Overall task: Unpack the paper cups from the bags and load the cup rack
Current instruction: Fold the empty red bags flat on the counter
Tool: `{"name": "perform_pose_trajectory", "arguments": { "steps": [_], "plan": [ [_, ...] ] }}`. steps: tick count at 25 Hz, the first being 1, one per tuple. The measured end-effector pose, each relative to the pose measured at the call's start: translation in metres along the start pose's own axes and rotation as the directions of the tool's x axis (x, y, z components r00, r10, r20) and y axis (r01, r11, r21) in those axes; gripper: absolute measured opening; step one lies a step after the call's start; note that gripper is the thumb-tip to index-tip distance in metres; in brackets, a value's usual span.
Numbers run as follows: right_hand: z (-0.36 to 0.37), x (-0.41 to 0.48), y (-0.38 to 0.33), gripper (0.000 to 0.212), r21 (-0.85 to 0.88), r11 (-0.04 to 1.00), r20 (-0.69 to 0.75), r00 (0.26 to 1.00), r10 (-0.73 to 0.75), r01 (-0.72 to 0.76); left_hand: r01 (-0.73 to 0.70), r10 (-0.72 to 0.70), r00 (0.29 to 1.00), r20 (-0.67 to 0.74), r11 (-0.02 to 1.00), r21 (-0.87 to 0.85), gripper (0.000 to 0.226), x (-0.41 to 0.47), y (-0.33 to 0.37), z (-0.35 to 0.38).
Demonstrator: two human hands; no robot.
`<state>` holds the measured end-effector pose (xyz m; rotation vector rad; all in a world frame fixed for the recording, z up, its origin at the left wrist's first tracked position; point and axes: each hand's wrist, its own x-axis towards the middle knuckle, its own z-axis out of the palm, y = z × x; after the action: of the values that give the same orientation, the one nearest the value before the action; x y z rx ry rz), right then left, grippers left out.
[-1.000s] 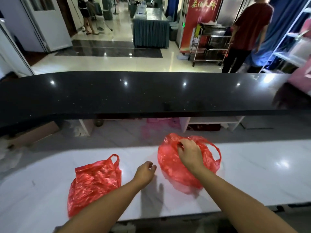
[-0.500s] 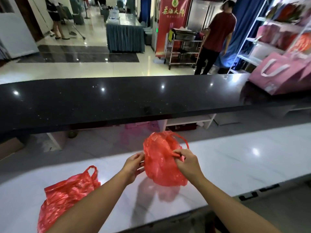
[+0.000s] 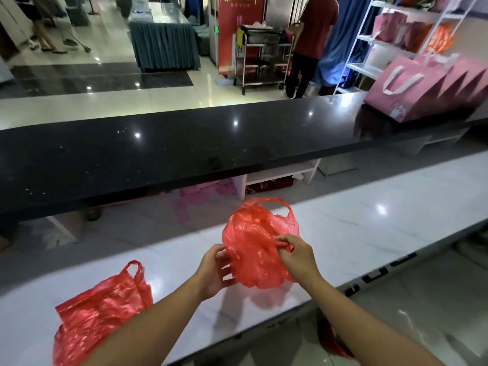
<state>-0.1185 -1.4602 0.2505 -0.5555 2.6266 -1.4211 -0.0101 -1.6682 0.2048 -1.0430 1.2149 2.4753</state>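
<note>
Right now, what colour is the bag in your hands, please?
The bag is red, in head view.

The red bag (image 3: 253, 249) conceals its contents; nothing inside can be identified. The left hand's (image 3: 212, 273) fingertips pass behind its plastic, so the grip cannot be confirmed. The second red bag (image 3: 103, 310), at the white counter's (image 3: 369, 233) near edge, is cut off by the bottom frame edge and partly covered by the left forearm (image 3: 148, 320). The pink gift bags (image 3: 417, 85) run off the right edge. The red banner's (image 3: 239, 35) lettering is cropped at the top.
</note>
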Motion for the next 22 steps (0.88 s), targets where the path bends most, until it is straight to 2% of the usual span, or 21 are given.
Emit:
{"name": "perform_pose_trajectory", "arguments": {
  "steps": [2, 4, 7, 9, 11, 13, 15, 16, 17, 18, 20, 22],
  "plan": [
    [-0.001, 0.001, 0.005, 0.039, 0.003, 1.000, 0.007, 1.000, 0.009, -0.009, -0.017, 0.015, 1.000, 0.019, 0.992, 0.123, 0.028, 0.000, -0.006, -0.001],
    [0.003, 0.002, 0.009, 0.039, -0.015, 1.000, 0.019, 1.000, 0.020, -0.020, -0.070, 0.075, 0.997, -0.022, 0.980, 0.187, 0.025, 0.002, -0.007, 0.001],
    [0.016, 0.007, 0.006, 0.037, -0.033, 0.999, 0.051, 0.999, 0.015, -0.013, -0.154, 0.191, 0.967, -0.167, 0.965, 0.212, 0.021, 0.003, 0.001, 0.004],
    [0.026, 0.015, -0.003, 0.032, -0.061, 0.998, 0.067, 0.998, -0.020, 0.024, -0.226, 0.295, 0.911, -0.289, 0.941, 0.251, 0.018, -0.002, 0.014, -0.007],
    [0.036, 0.022, -0.011, 0.030, -0.109, 0.992, 0.068, 0.996, -0.062, 0.069, -0.273, 0.451, 0.793, -0.409, 0.864, 0.424, 0.020, -0.012, 0.030, -0.033],
    [0.045, 0.028, -0.013, 0.035, -0.146, 0.987, 0.055, 0.997, -0.058, 0.065, -0.221, 0.630, 0.626, -0.459, 0.708, 0.671, 0.019, -0.027, 0.048, -0.066],
    [0.058, 0.031, -0.014, 0.037, -0.174, 0.983, 0.064, 0.997, -0.053, 0.063, -0.173, 0.782, 0.478, -0.400, 0.531, 0.830, 0.019, -0.046, 0.062, -0.096],
    [0.065, 0.031, -0.015, 0.037, -0.171, 0.984, 0.078, 0.996, -0.045, 0.058, -0.166, 0.814, 0.444, -0.375, 0.486, 0.858, 0.018, -0.055, 0.066, -0.108],
    [0.071, 0.030, -0.015, 0.036, -0.148, 0.988, 0.093, 0.995, -0.025, 0.039, -0.172, 0.825, 0.435, -0.361, 0.470, 0.866, 0.018, -0.061, 0.067, -0.118],
    [0.077, 0.027, -0.014, 0.037, -0.118, 0.993, 0.108, 0.994, 0.007, 0.006, -0.174, 0.806, 0.471, -0.359, 0.484, 0.858, 0.016, -0.063, 0.064, -0.128],
    [0.081, 0.022, -0.012, 0.039, -0.078, 0.996, 0.134, 0.989, 0.061, -0.051, -0.205, 0.697, 0.617, -0.365, 0.590, 0.781, 0.009, -0.065, 0.043, -0.137],
    [0.080, 0.018, -0.010, 0.040, -0.067, 0.994, 0.165, 0.982, 0.093, -0.083, -0.204, 0.545, 0.784, -0.298, 0.679, 0.705, 0.020, -0.064, 0.017, -0.136]
  ]
}}
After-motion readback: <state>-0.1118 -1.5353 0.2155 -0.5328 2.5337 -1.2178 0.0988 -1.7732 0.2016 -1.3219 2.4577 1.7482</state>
